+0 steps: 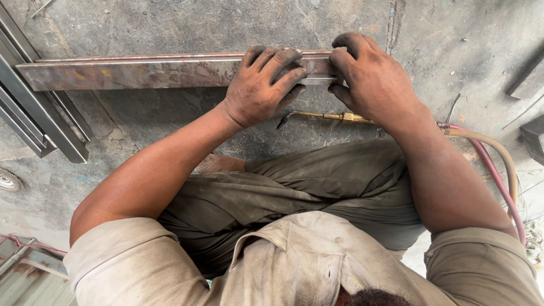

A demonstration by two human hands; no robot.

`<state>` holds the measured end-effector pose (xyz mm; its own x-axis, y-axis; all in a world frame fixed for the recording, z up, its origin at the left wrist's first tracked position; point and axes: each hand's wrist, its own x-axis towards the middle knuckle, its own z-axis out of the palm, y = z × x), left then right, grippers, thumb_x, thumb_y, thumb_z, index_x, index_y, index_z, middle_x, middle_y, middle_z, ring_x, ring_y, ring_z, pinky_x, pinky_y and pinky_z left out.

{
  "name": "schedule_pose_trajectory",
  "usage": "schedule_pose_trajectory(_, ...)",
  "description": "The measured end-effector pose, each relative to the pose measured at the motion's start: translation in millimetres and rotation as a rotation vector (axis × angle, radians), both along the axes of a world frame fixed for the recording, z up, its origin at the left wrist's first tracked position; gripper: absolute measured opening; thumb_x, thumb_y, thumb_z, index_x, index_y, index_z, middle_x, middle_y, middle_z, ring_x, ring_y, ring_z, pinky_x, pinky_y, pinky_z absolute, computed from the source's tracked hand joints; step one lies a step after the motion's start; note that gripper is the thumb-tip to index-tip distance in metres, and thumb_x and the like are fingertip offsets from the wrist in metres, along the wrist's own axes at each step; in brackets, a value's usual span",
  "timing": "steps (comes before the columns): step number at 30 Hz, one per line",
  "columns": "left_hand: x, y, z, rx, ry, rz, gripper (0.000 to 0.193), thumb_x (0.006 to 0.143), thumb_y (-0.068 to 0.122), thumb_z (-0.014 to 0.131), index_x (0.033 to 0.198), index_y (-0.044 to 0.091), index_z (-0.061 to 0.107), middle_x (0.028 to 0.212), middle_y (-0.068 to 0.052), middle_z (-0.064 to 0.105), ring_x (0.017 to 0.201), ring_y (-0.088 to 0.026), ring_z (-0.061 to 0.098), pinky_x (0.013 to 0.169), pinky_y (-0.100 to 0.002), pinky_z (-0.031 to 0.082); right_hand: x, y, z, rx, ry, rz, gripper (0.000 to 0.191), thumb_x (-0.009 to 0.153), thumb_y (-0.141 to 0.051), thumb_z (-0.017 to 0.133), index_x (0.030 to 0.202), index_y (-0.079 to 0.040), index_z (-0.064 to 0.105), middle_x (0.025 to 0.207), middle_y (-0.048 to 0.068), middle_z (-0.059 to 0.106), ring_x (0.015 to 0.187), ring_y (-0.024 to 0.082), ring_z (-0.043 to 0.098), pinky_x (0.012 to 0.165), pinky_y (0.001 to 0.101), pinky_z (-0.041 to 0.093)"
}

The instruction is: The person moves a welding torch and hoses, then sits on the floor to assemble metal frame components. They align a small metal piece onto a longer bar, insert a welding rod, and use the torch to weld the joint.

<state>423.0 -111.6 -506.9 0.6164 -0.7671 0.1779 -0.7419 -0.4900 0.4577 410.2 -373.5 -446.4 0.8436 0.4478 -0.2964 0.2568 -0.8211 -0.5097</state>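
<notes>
A long rusty steel bar (pixel 130 72) lies across the concrete floor in front of me. My left hand (pixel 262 85) presses down on the bar, its fingers curled over a small bright metal piece (pixel 317 80) that rests against the bar. My right hand (pixel 371 76) grips the same spot from the right, with the thumb and fingers pinching the bright piece and the bar's edge. A brass gas torch (pixel 323 116) lies on the floor just below both hands, its dark tip pointing left.
Pink and tan hoses (pixel 498 164) run from the torch off to the right. Grey steel sections (pixel 39 122) lie stacked at the left. A round disc (pixel 8 180) sits at the far left edge. Dark metal pieces (pixel 532 136) lie at the right. My knees fill the lower middle.
</notes>
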Motion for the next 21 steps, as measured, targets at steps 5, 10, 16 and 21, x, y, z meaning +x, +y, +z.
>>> schedule_pose_trajectory(5, -1, -1, -2, 0.008, -0.020, 0.006, 0.032, 0.105, 0.037, 0.076, 0.127, 0.014, 0.069, 0.139, -0.010, 0.058, 0.125, -0.027, 0.058, 0.109, -0.046, 0.045, 1, 1, 0, -0.017, 0.035, -0.005, 0.041, 0.086, -0.018, 0.083, 0.115, -0.002, 0.059, 0.127, 0.015, 0.059, 0.114, 0.036, 0.064, 0.093, 0.0450, 0.055)
schedule_pose_trajectory(10, -4, -1, -4, 0.038, -0.006, -0.004, 0.035, 0.107, 0.038, 0.075, 0.131, 0.015, 0.065, 0.140, -0.009, 0.058, 0.128, -0.027, 0.059, 0.111, -0.046, 0.044, 3, -4, 10, 0.030, 0.041, -0.020, 0.050, 0.080, -0.017, 0.086, 0.117, -0.002, 0.055, 0.126, 0.015, 0.059, 0.116, 0.038, 0.062, 0.091, 0.0473, 0.054)
schedule_pose_trajectory(16, -4, -2, 7, 0.077, 0.016, -0.036, 0.053, 0.100, 0.038, 0.077, 0.141, 0.012, 0.057, 0.142, -0.014, 0.057, 0.132, -0.029, 0.058, 0.118, -0.053, 0.040, -14, -38, 7, 0.015, 0.058, -0.103, 0.058, 0.073, -0.015, 0.090, 0.118, -0.004, 0.054, 0.123, 0.018, 0.058, 0.114, 0.041, 0.060, 0.089, 0.0498, 0.053)
schedule_pose_trajectory(21, -7, -12, 58, 0.077, 0.068, 0.005, 0.059, 0.099, 0.030, 0.085, 0.145, 0.006, 0.056, 0.149, -0.021, 0.055, 0.136, -0.039, 0.056, 0.117, -0.050, 0.040, -35, -60, -11, -0.220, -0.097, -0.074, 0.010, 0.078, -0.007, 0.071, 0.087, -0.003, 0.073, 0.100, 0.020, 0.072, 0.104, 0.037, 0.068, 0.091, 0.0459, 0.057)
